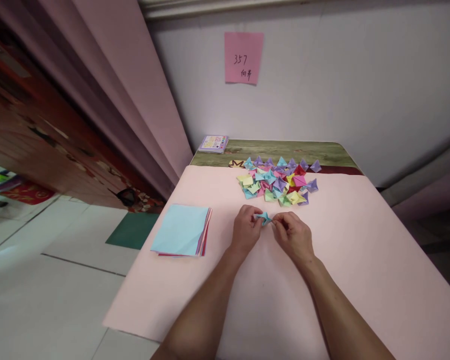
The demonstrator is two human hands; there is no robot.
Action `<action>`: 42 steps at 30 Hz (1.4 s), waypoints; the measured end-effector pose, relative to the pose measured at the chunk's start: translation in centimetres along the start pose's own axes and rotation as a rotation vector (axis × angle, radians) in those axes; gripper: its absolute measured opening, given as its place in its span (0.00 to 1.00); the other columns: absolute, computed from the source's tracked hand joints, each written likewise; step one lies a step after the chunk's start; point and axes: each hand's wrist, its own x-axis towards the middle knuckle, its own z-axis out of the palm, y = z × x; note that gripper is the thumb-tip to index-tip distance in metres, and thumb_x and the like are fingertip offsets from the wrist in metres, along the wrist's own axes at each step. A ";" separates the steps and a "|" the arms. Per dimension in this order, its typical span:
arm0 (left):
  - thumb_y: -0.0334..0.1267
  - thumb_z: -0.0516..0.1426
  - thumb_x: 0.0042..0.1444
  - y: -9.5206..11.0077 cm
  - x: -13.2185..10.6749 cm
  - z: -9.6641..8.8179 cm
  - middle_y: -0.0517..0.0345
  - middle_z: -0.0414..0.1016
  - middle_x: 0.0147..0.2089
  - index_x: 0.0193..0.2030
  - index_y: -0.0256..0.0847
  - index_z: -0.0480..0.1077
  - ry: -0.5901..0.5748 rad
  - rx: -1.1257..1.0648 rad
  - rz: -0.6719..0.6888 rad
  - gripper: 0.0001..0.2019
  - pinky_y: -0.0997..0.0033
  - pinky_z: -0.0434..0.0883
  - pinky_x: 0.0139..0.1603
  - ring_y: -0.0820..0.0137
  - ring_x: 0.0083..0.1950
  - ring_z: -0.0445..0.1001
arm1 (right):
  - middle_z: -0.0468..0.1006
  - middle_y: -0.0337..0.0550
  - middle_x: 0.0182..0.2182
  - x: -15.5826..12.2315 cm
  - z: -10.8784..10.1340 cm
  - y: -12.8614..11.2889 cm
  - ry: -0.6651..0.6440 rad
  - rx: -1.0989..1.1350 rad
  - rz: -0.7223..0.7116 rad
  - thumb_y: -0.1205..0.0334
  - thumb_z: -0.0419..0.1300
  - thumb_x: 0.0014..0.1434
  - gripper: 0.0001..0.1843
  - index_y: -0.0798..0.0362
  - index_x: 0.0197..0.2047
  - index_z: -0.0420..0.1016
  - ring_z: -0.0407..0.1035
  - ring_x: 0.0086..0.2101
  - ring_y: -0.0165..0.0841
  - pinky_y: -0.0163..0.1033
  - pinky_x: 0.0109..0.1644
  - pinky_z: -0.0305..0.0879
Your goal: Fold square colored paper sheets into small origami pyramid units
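Observation:
My left hand [246, 230] and my right hand [293, 235] meet at the middle of a table covered in pink paper [360, 260]. Both pinch a small folded blue paper piece [264, 217] between their fingertips, just above the table. Beyond it lies a heap of several folded paper pieces [279, 181] in blue, purple, yellow, green, pink and red. A stack of flat paper squares [182, 230], blue sheet on top, rests to the left of my left hand.
A small pack of coloured paper [213, 143] sits at the table's far left corner on the bare wood strip [285, 150]. A pink note [243, 57] hangs on the wall behind. Pink curtains [135, 100] and tiled floor lie to the left.

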 end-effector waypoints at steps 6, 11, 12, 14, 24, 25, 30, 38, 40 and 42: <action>0.25 0.54 0.54 0.0 -0.4 0.2 0.57 0.69 0.35 0.32 0.41 0.68 -0.084 0.148 0.110 0.07 0.72 0.66 0.37 0.70 0.36 0.69 | 0.77 0.41 0.34 -0.1 0.0 -0.2 -0.004 -0.028 -0.039 0.61 0.55 0.61 0.07 0.49 0.36 0.74 0.71 0.33 0.32 0.35 0.34 0.62; 0.24 0.53 0.52 -0.2 -0.3 0.5 0.58 0.67 0.34 0.32 0.41 0.66 -0.110 0.179 0.103 0.07 0.72 0.64 0.35 0.71 0.34 0.67 | 0.77 0.40 0.32 -0.1 -0.1 -0.2 -0.007 -0.030 -0.038 0.61 0.56 0.61 0.06 0.49 0.35 0.74 0.70 0.31 0.31 0.35 0.33 0.61; 0.24 0.53 0.51 -0.2 -0.3 0.5 0.59 0.67 0.34 0.32 0.41 0.66 -0.102 0.173 0.096 0.07 0.72 0.64 0.35 0.71 0.34 0.67 | 0.77 0.40 0.32 -0.1 -0.1 -0.2 -0.007 -0.028 -0.036 0.61 0.56 0.61 0.06 0.49 0.35 0.74 0.70 0.31 0.31 0.34 0.33 0.61; 0.24 0.53 0.49 -0.3 -0.2 0.6 0.60 0.66 0.32 0.30 0.41 0.65 -0.065 0.149 0.070 0.07 0.73 0.63 0.34 0.72 0.33 0.66 | 0.77 0.40 0.33 -0.1 -0.1 -0.2 -0.013 -0.025 -0.032 0.61 0.56 0.61 0.06 0.49 0.35 0.74 0.71 0.31 0.31 0.34 0.34 0.61; 0.30 0.54 0.46 -0.8 0.6 -0.2 0.62 0.68 0.29 0.30 0.40 0.68 0.105 -0.145 -0.211 0.03 0.75 0.64 0.32 0.73 0.30 0.67 | 0.76 0.40 0.33 0.0 -0.3 0.2 -0.006 -0.031 0.021 0.59 0.55 0.61 0.08 0.49 0.34 0.73 0.70 0.31 0.31 0.35 0.33 0.60; 0.30 0.55 0.46 -0.8 0.6 -0.3 0.62 0.68 0.29 0.29 0.40 0.68 0.115 -0.144 -0.220 0.03 0.75 0.64 0.32 0.73 0.30 0.67 | 0.76 0.40 0.32 0.0 -0.3 0.2 -0.004 -0.032 0.024 0.59 0.55 0.61 0.08 0.49 0.34 0.73 0.70 0.31 0.31 0.35 0.32 0.60; 0.27 0.54 0.46 -0.6 0.6 -0.6 0.62 0.67 0.30 0.28 0.41 0.66 0.130 0.012 -0.124 0.05 0.74 0.63 0.33 0.73 0.31 0.65 | 0.77 0.40 0.33 0.2 -0.7 0.4 0.010 -0.042 0.041 0.59 0.55 0.60 0.07 0.49 0.34 0.73 0.70 0.31 0.32 0.35 0.32 0.60; 0.24 0.53 0.49 -0.7 0.2 -0.3 0.60 0.66 0.32 0.29 0.41 0.64 0.060 0.179 -0.047 0.07 0.71 0.64 0.35 0.71 0.32 0.66 | 0.77 0.39 0.33 0.2 -0.7 0.4 -0.005 -0.082 0.031 0.59 0.56 0.60 0.07 0.49 0.34 0.74 0.71 0.32 0.32 0.34 0.32 0.59; 0.25 0.53 0.51 -0.7 0.2 -0.3 0.58 0.69 0.35 0.33 0.41 0.67 0.047 0.182 -0.046 0.08 0.70 0.66 0.37 0.71 0.33 0.67 | 0.77 0.38 0.33 0.1 -0.5 0.4 -0.013 -0.089 0.023 0.60 0.56 0.60 0.06 0.49 0.35 0.74 0.71 0.31 0.31 0.34 0.32 0.59; 0.25 0.53 0.52 -0.5 0.1 -0.3 0.55 0.71 0.41 0.40 0.41 0.69 0.048 0.155 -0.011 0.11 0.69 0.68 0.40 0.70 0.37 0.69 | 0.77 0.37 0.33 0.0 -0.3 0.3 -0.010 -0.093 0.016 0.60 0.57 0.60 0.05 0.49 0.35 0.75 0.70 0.29 0.29 0.33 0.31 0.58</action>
